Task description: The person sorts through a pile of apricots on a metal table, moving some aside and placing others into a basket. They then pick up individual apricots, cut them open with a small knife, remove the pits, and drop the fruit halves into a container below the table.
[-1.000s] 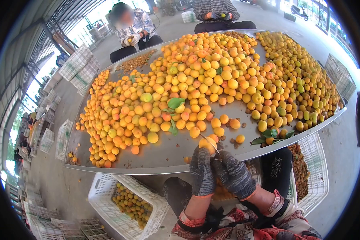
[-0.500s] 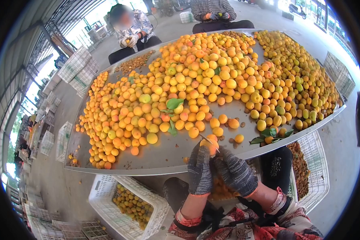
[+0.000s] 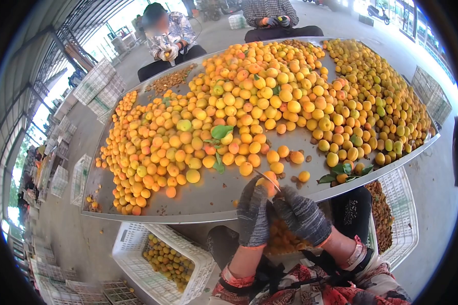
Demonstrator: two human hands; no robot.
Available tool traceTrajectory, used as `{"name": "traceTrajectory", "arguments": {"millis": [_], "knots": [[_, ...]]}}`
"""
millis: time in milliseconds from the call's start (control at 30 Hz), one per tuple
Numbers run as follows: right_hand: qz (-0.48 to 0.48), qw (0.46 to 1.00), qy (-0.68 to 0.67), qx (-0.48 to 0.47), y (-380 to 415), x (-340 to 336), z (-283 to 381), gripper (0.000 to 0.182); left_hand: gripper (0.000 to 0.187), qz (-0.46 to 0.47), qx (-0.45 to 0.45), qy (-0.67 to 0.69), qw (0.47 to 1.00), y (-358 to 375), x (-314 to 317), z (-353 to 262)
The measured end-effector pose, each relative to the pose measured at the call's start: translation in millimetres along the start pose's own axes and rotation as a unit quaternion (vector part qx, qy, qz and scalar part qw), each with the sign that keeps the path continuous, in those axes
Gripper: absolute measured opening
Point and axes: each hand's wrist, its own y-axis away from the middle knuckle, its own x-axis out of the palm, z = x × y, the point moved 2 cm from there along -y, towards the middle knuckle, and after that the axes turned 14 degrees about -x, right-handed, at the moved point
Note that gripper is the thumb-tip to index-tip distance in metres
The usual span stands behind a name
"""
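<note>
Grey knit gloves, one pair, worn; lower centre of the frame.

Left hand (image 3: 253,216): grip closed around one orange-yellow fruit (image 3: 266,188), held up before the near edge of the counter (image 3: 198,202).

Right hand (image 3: 306,218): grip narrow, fingers drawn together at the lower end of a thin blade (image 3: 273,184); any handle is hidden by the glove.

Blade: laid slantwise across the held fruit, its far end showing past the fruit's upper left. Whether it has entered the flesh cannot be told.

Step in hand, by judgement: cutting, with fruit and blade brought together. The next move calls for a steady left hold, the fruit or blade turned under control, and the edge kept off the gloved fingers.

Stock on the counter, metal: one large heap of fruit (image 3: 239,107), centre to upper right; green leaves (image 3: 221,132) at the heap's near side; a few loose fruits near the hands.

Below the counter: white crate (image 3: 202,264), lower left, holding greener-yellow fruit (image 3: 168,262); second crate (image 3: 406,218), lower right, with brown pieces (image 3: 381,213); orange pieces (image 3: 282,238), partly hidden, beneath the hands.

Also present: two people, seated, upper left (image 3: 170,33) and upper centre of the frame.
</note>
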Motion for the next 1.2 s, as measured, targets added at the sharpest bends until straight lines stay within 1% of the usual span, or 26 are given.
{"name": "traceTrajectory", "arguments": {"millis": [33,67,133,167,233,267,333,367,400,433,467,533,567,633,667,733,767,833,867,933,967,1033,1067,1133,1167,1200], "knots": [[-0.010,0.994,-0.059,0.094,-1,2,1,0.026,0.035,-0.038,0.028,0.001,0.999,-1,1,3],[-0.010,0.994,-0.058,0.093,1,5,1,0.026,0.035,-0.037,0.029,0.003,0.999,-1,1,3],[-0.078,0.986,-0.098,0.111,5,10,-3,0.027,0.033,-0.026,0.008,-0.028,0.999,1,4,2],[-0.078,0.986,-0.098,0.112,6,8,-3,0.027,0.033,-0.025,0.007,-0.028,0.999,2,1,2],[-0.060,0.983,-0.119,0.125,4,2,-3,0.025,0.034,0.016,-0.075,-0.083,0.994,1,-8,4],[-0.060,0.983,-0.119,0.124,0,-6,-1,0.025,0.034,0.016,-0.074,-0.082,0.994,0,-10,-2],[0.011,0.984,-0.136,0.117,-8,-16,3,0.024,0.032,0.095,-0.011,-0.147,0.985,3,-6,-17],[0.012,0.984,-0.137,0.116,-7,-14,-1,0.024,0.032,0.094,-0.011,-0.146,0.985,3,-5,-15],[0.009,0.999,-0.052,0.006,-6,-12,-5,0.024,0.029,0.056,0.008,-0.115,0.992,3,-2,-13],[0.006,0.994,0.033,-0.104,-6,-10,-6,0.024,0.025,0.018,0.027,-0.082,0.996,2,-1,-10],[0.007,0.994,0.034,-0.106,-7,-5,-4,0.024,0.025,0.017,0.029,-0.081,0.996,1,-1,-5],[-0.011,1.000,-0.002,0.006,-6,5,1,0.028,0.030,-0.074,0.040,-0.100,0.991,-1,-4,3],[-0.010,1.000,-0.001,0.007,-8,4,3,0.028,0.030,-0.074,0.040,-0.099,0.992,-1,-3,3],[0.013,0.995,-0.041,0.093,-9,2,6,0.032,0.034,-0.057,0.045,-0.136,0.988,2,-2,0],[0.013,0.995,-0.041,0.093,-8,2,5,0.032,0.034,-0.057,0.045,-0.136,0.988,1,-4,4],[0.022,0.991,-0.062,0.118,-5,4,1,0.035,0.036,-0.059,0.120,-0.181,0.974,-2,-6,7],[0.022,0.991,-0.062,0.118,-5,5,-1,0.035,0.036,-0.059,0.120,-0.181,0.974,-2,-6,4],[-0.032,0.995,-0.074,0.060,-5,6,-1,0.034,0.037,-0.016,-0.019,-0.100,0.995,-1,-6,-3],[-0.031,0.995,-0.074,0.060,-5,6,-3,0.034,0.037,-0.016,-0.018,-0.099,0.995,0,-6,-7],[-0.020,0.997,-0.079,0.007,-4,4,-5,0.035,0.029,-0.003,0.018,-0.156,0.988,1,-6,-12],[-0.020,0.997,-0.080,0.008,-5,1,-6,0.035,0.029,-0.003,0.018,-0.156,0.988,0,-6,-9],[0.049,0.998,-0.035,0.002,-8,-2,-7,0.036,0.030,-0.072,0.069,-0.180,0.979,-1,-6,-3],[0.049,0.998,-0.035,0.002,-9,-1,-5,0.036,0.030,-0.071,0.069,-0.179,0.979,-2,-3,-3],[0.052,0.994,-0.052,0.082,-13,2,-4,0.039,0.033,-0.096,0.082,-0.139,0.982,-4,2,-6],[0.053,0.994,-0.051,0.081,-12,4,-4,0.039,0.033,-0.097,0.083,-0.138,0.982,-8,0,3],[0.020,0.999,-0.012,0.026,-12,7,-2,0.041,0.034,-0.094,0.047,-0.114,0.988,-14,-6,20]]}}
